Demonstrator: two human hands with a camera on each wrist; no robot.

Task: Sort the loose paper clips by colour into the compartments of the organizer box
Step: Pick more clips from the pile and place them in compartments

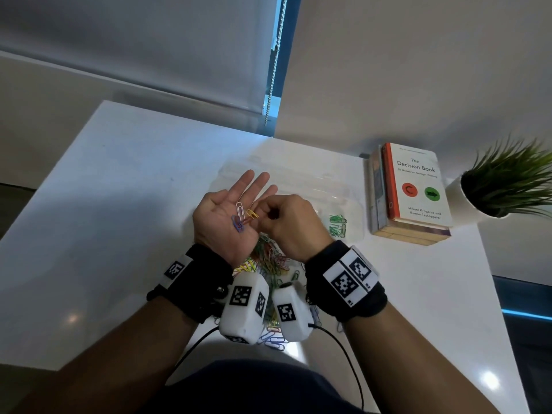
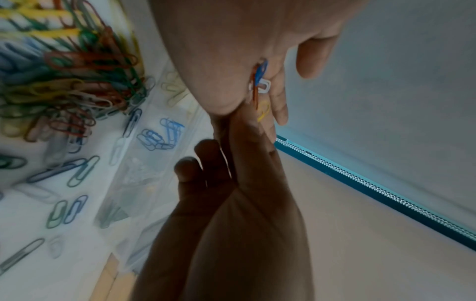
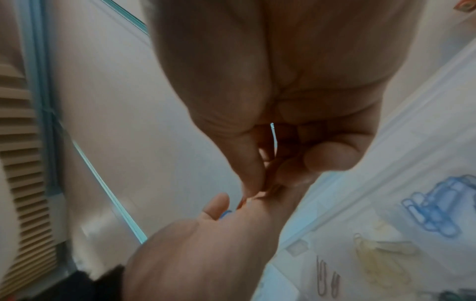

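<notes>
My left hand (image 1: 228,198) lies palm up and flat above the table, fingers straight. On its palm rest a white paper clip (image 1: 240,207), a blue one (image 1: 237,225), a red one (image 1: 246,221) and a yellow paper clip (image 1: 253,213). My right hand (image 1: 263,213) reaches across, thumb and forefinger pinching the yellow clip at the palm's edge. The clear organizer box (image 1: 301,186) sits just beyond both hands, with green clips (image 1: 337,225) in a right compartment and blue clips (image 3: 438,205) in another. The pile of loose clips (image 1: 268,261) lies under my wrists.
A stack of books (image 1: 412,192) stands right of the box, and a potted plant (image 1: 504,180) beyond it near the table's right edge. Scattered single clips (image 2: 77,171) lie between pile and box. A blind chain (image 1: 273,70) hangs behind the table.
</notes>
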